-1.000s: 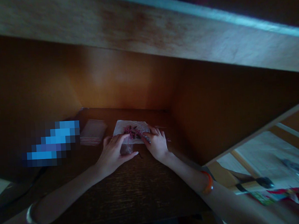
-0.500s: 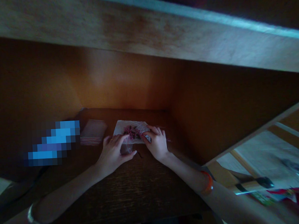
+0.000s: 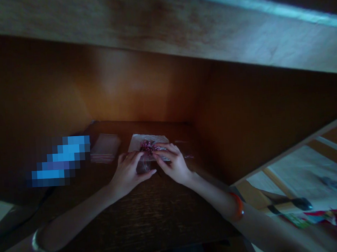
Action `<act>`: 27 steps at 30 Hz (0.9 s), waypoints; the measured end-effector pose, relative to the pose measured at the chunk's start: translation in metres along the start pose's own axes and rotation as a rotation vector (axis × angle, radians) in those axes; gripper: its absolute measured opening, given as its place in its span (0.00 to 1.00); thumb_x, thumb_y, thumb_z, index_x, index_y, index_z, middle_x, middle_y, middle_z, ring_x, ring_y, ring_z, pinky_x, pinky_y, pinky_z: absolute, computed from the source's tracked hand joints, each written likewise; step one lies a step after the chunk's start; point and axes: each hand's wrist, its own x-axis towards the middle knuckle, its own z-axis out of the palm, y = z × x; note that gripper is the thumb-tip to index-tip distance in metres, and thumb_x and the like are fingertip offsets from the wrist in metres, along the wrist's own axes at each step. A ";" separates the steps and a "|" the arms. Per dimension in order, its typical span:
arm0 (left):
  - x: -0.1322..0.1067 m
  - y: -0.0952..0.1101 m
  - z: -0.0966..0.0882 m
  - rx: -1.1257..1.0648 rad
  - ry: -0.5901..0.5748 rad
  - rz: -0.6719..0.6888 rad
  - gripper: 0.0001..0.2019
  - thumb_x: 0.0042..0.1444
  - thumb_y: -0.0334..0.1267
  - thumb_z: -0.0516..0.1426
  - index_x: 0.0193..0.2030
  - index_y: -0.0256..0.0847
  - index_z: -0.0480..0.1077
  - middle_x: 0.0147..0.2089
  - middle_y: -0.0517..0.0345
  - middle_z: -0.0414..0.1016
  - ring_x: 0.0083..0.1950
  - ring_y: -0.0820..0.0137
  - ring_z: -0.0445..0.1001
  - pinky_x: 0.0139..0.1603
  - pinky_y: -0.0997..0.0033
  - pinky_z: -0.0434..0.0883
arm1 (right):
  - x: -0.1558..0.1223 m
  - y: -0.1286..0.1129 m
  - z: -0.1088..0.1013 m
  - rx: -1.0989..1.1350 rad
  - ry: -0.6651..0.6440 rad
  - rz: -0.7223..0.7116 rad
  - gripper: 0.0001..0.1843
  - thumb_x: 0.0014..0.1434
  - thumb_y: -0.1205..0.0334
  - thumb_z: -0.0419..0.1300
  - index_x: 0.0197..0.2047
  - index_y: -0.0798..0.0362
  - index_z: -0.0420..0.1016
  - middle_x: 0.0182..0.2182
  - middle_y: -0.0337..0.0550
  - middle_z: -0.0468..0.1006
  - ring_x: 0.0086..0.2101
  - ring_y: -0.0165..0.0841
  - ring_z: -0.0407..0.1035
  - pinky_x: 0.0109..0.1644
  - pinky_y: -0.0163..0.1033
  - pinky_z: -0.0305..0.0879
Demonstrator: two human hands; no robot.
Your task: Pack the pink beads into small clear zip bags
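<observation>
A cluster of small pink, bead-like pieces with dark parts (image 3: 148, 146) lies on a crinkled white sheet (image 3: 135, 141) on the dark wooden tabletop. My right hand (image 3: 172, 159) reaches in from the right, its fingertips closed at the cluster's right side. On the left, my left hand (image 3: 129, 169) rests with thumb and fingers spread apart. Its index fingertip is close to the cluster's lower left edge. Between that thumb and index shows a see-through, thin-edged piece (image 3: 144, 166), too dim to name. Whether the left fingers grip it is unclear.
Left of the sheet stands a stack of flat, pale pieces (image 3: 105, 146). A blurred-out bright blue object (image 3: 63, 161) is farther left. Wooden panels (image 3: 143, 86) enclose the back and sides, and a thick board (image 3: 152, 25) crosses above. Small scraps (image 3: 188, 156) lie to the right.
My right hand has moved left from the sheet's right side to the pink cluster. The cluster now looks bunched up and stands out more. My left hand stays nearly in place.
</observation>
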 end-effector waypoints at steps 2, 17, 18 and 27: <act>0.000 0.000 -0.001 -0.023 -0.002 -0.002 0.25 0.49 0.53 0.58 0.50 0.42 0.62 0.47 0.50 0.73 0.49 0.56 0.70 0.51 0.53 0.60 | 0.006 0.010 -0.001 -0.082 0.007 0.071 0.12 0.59 0.66 0.54 0.43 0.50 0.76 0.47 0.44 0.75 0.48 0.35 0.67 0.52 0.47 0.62; 0.001 -0.004 -0.005 -0.068 -0.019 -0.019 0.29 0.47 0.56 0.59 0.53 0.44 0.62 0.48 0.51 0.74 0.49 0.56 0.71 0.50 0.51 0.60 | 0.022 0.071 0.020 -0.039 -0.250 0.267 0.12 0.58 0.68 0.56 0.41 0.47 0.78 0.46 0.41 0.77 0.55 0.33 0.63 0.57 0.45 0.60; 0.001 -0.004 -0.004 -0.072 -0.019 -0.018 0.29 0.47 0.56 0.60 0.52 0.44 0.62 0.47 0.51 0.74 0.49 0.56 0.71 0.50 0.51 0.60 | 0.021 0.072 0.021 -0.028 -0.235 0.277 0.11 0.58 0.68 0.56 0.39 0.47 0.78 0.45 0.41 0.77 0.54 0.33 0.63 0.57 0.45 0.61; 0.003 0.002 -0.013 -0.177 0.014 0.009 0.28 0.43 0.51 0.63 0.51 0.48 0.63 0.49 0.54 0.73 0.51 0.56 0.69 0.53 0.49 0.58 | 0.019 0.078 0.020 -0.033 -0.123 0.291 0.06 0.54 0.68 0.60 0.34 0.51 0.79 0.44 0.44 0.76 0.48 0.33 0.68 0.52 0.41 0.62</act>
